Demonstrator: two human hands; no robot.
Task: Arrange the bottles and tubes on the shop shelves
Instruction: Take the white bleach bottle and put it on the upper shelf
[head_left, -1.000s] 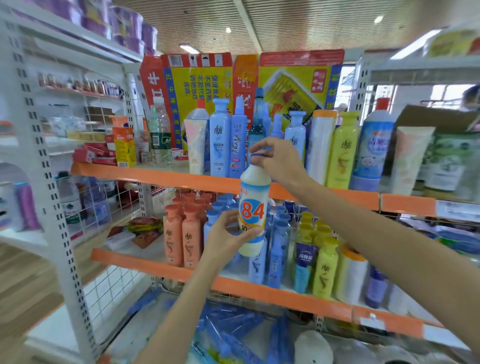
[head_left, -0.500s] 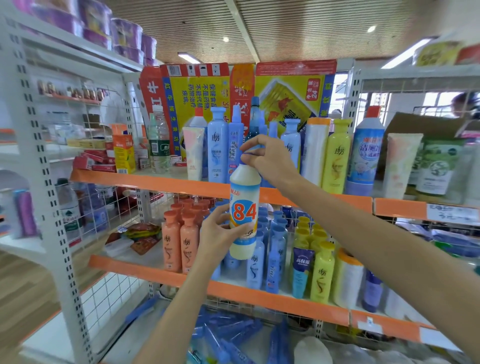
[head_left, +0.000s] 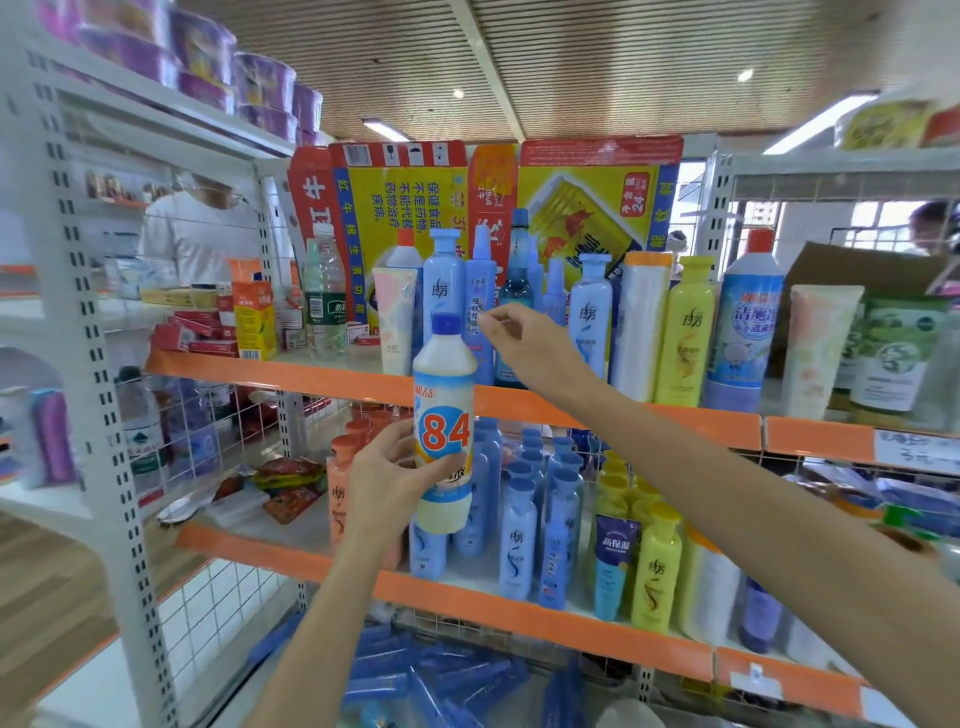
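1. Two hands are up at the shelves. Your left hand (head_left: 387, 475) curls its fingers and thumb round the lower body of the 84 bottle (head_left: 444, 423), holding it upright in front of the orange shelf edge (head_left: 613, 410).
2. Your right hand (head_left: 537, 345) is just beside the bottle's blue cap (head_left: 447, 323) but off it, thumb and forefinger drawn close together, gripping nothing.
3. That bottle is smooth white plastic, rounded at the shoulder, with a glossy label printed in large orange numerals.
4. Behind your right fingertips stand tall pale blue bottles (head_left: 444, 291) and a slim blue spray bottle (head_left: 480, 306), packed close together with little gap between them.
5. Right of your right hand come a white cylinder (head_left: 641, 322), a yellow bottle (head_left: 685, 332) and a fat blue-and-white bottle with a red cap (head_left: 745, 317).
6. Left of the held bottle a soft pastel tube (head_left: 396, 317) stands on its cap; beyond it the shelf board shows bare room before a clear water bottle (head_left: 325, 296).
7. Below your left hand, orange bottles (head_left: 340, 491) and rows of blue bottles (head_left: 517, 535) fill the lower shelf.
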